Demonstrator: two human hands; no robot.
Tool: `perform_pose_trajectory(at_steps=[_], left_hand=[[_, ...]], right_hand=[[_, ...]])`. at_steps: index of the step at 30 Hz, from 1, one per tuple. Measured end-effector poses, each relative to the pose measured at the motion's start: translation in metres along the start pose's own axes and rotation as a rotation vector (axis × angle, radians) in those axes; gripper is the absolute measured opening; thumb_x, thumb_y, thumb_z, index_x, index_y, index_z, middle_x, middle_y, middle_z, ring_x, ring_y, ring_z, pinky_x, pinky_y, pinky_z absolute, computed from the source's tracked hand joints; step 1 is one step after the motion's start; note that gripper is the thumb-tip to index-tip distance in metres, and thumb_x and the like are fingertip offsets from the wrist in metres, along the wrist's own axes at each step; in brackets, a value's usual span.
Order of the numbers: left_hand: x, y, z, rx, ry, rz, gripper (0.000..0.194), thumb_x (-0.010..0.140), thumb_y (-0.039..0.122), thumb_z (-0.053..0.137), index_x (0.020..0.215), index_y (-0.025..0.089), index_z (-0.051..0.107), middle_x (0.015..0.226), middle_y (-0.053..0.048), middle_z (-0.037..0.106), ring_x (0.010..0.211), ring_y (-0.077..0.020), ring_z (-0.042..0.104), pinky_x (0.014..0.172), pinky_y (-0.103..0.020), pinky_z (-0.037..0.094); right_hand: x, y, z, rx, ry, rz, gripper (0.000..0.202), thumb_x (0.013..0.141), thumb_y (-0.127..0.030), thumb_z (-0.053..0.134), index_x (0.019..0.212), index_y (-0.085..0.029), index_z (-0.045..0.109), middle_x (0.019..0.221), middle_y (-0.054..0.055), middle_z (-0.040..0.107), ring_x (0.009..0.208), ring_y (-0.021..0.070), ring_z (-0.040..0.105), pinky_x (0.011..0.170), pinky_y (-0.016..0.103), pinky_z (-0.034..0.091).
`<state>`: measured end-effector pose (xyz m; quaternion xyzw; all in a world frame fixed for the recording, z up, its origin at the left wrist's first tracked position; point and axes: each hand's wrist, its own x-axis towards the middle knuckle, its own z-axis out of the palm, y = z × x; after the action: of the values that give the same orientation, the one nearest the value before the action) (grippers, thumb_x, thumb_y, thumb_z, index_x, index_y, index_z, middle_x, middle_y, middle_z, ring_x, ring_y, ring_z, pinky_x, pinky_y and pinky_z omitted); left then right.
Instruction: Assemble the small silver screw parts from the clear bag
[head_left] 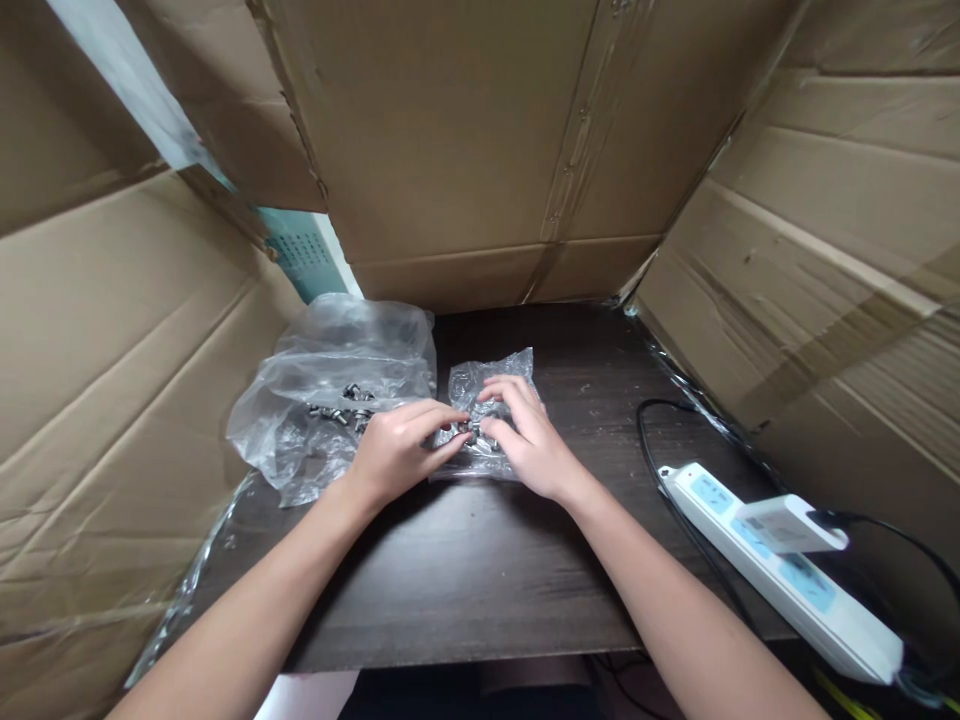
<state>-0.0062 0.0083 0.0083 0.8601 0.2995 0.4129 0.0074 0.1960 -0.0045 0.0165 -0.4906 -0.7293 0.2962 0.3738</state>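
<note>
My left hand (405, 447) reaches in from the left, its thumb and fingertips closing around a small dark metal piece that looks like a short bolt. More small shiny metal pieces (493, 445) lie just beside those fingertips, on a small clear plastic bag (469, 383). My right hand (531, 445) is over the right part of this bag. Its fingers are curved and apart, with the thumb tip close to the metal pieces; whether it touches them I cannot tell. Left of my left hand, a larger clear plastic bag (352, 345) holds several similar metal pieces (345, 410).
Dark wood-grain tabletop (480, 570) lies under everything. Cardboard walls (480, 150) enclose it at the back and both sides. On the right sit a white power strip (787, 570), a plugged-in white adapter (791, 523) and a black cable (652, 470).
</note>
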Motion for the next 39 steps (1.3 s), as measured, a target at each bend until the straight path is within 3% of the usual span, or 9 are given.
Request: perform_pose_trajectory(at_steps=[5,9,13,20,23,27,31,34,39], left_hand=[[-0.0007,-0.0008,0.0012,0.0,0.001,-0.002,0.014,0.091,0.025,0.069,0.1,0.014,0.072,0.092,-0.006,0.076,0.077,-0.0151,0.072,0.067,-0.024,0.059],[-0.0008,-0.0006,0.0002,0.001,0.001,-0.009,0.015,0.091,0.025,0.069,0.1,0.014,0.072,0.093,-0.006,0.076,0.078,-0.0153,0.072,0.067,-0.024,0.059],[-0.0011,-0.0008,-0.0002,0.003,0.002,-0.012,0.014,0.091,0.025,0.069,0.1,0.014,0.072,0.092,-0.006,0.076,0.078,-0.0152,0.072,0.068,-0.024,0.059],[-0.0007,-0.0008,0.0005,0.0,0.001,-0.004,0.015,0.09,0.025,0.069,0.1,0.014,0.072,0.092,-0.006,0.076,0.076,-0.0146,0.072,0.069,-0.025,0.059],[-0.0006,-0.0006,0.0005,-0.001,0.005,-0.007,0.014,0.09,0.024,0.069,0.1,0.014,0.072,0.092,-0.006,0.076,0.077,-0.015,0.072,0.068,-0.024,0.059],[-0.0007,-0.0005,0.0007,0.0,0.007,-0.01,0.014,0.09,0.023,0.07,0.1,0.014,0.072,0.092,-0.006,0.076,0.078,-0.0153,0.072,0.069,-0.025,0.059],[-0.0005,-0.0006,0.0007,0.005,0.005,-0.008,0.014,0.091,0.023,0.068,0.101,0.015,0.072,0.092,-0.007,0.076,0.077,-0.0152,0.072,0.069,-0.025,0.059],[-0.0004,-0.0006,0.0007,0.006,0.003,-0.007,0.014,0.092,0.025,0.067,0.1,0.015,0.072,0.091,-0.007,0.077,0.077,-0.0152,0.072,0.07,-0.025,0.059],[-0.0007,-0.0008,0.0001,0.002,-0.002,-0.021,0.014,0.091,0.025,0.068,0.1,0.015,0.072,0.092,-0.007,0.077,0.077,-0.0152,0.072,0.068,-0.024,0.059]], right_hand=[[0.0025,-0.001,0.0023,-0.074,-0.074,0.035,0.037,0.1,-0.035,0.042,0.072,-0.021,0.061,0.111,0.005,0.064,0.112,0.0244,0.054,0.106,0.051,0.03],[-0.0005,0.0017,0.0026,-0.01,-0.007,-0.038,0.009,0.086,-0.022,0.054,0.094,-0.023,0.057,0.12,0.007,0.057,0.117,0.0245,0.051,0.105,0.047,0.034],[-0.0009,0.0016,0.0009,-0.008,0.036,0.004,0.035,0.078,-0.019,0.057,0.113,-0.024,0.051,0.125,0.008,0.055,0.116,0.025,0.051,0.104,0.048,0.032],[0.0021,-0.0039,0.0014,-0.088,-0.064,0.051,0.04,0.1,-0.038,0.041,0.069,-0.022,0.061,0.11,0.003,0.065,0.112,0.0248,0.053,0.104,0.05,0.028],[-0.0004,-0.0024,0.0015,-0.065,-0.013,0.006,0.009,0.088,-0.026,0.052,0.092,-0.023,0.059,0.121,0.006,0.06,0.118,0.0259,0.051,0.105,0.048,0.029],[-0.0023,-0.0001,0.0004,-0.041,0.035,0.016,0.045,0.075,-0.019,0.056,0.119,-0.024,0.048,0.129,0.009,0.054,0.121,0.0271,0.049,0.105,0.049,0.03],[0.0003,-0.0028,-0.0001,-0.083,-0.002,0.062,0.014,0.093,-0.032,0.049,0.096,-0.025,0.061,0.12,0.005,0.062,0.118,0.0265,0.05,0.104,0.05,0.029],[0.0018,-0.006,0.0002,-0.116,-0.071,0.063,0.038,0.1,-0.038,0.043,0.071,-0.021,0.062,0.109,0.003,0.067,0.111,0.0246,0.054,0.102,0.049,0.029],[-0.0005,-0.0045,0.0002,-0.094,-0.031,-0.004,0.006,0.089,-0.024,0.054,0.089,-0.023,0.06,0.113,0.004,0.064,0.112,0.0251,0.053,0.102,0.048,0.032]])
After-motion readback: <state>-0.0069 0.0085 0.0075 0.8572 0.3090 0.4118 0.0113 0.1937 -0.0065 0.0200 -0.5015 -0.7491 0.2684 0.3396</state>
